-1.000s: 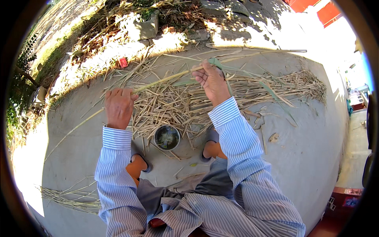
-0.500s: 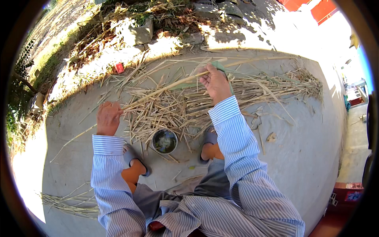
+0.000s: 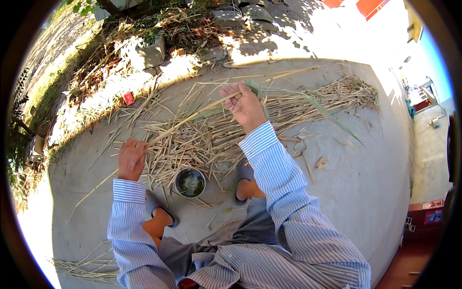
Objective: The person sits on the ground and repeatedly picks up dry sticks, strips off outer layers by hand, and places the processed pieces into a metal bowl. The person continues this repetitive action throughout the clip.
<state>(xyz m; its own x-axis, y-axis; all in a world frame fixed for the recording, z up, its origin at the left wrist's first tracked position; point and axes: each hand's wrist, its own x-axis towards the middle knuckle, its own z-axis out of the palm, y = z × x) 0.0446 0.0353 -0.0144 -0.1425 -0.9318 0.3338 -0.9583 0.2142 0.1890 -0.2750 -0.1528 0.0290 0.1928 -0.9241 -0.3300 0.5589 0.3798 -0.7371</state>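
A long pale-tan reed stalk runs slantwise in front of me, from low on the left up toward the far right. My left hand is closed round its lower part, and a thin end sticks out beyond the fist. Farther up, my right hand pinches the same stalk with curled fingers. Beside its fingertips shows a green leaf, and whether they grip that too I cannot tell. Below the stalk lies a heap of short cut reed pieces, with a pile of long reed stalks to its right.
A round metal bowl holding murky liquid stands between my sandalled feet. A loose bundle of thin stalks lies at lower left. Concrete blocks and dry litter border the far side. A small red packet lies near that edge.
The whole view has shifted a little. Both hands keep their hold on the stalk. A long green leaf blade now slants across the pile to the right of my right hand.
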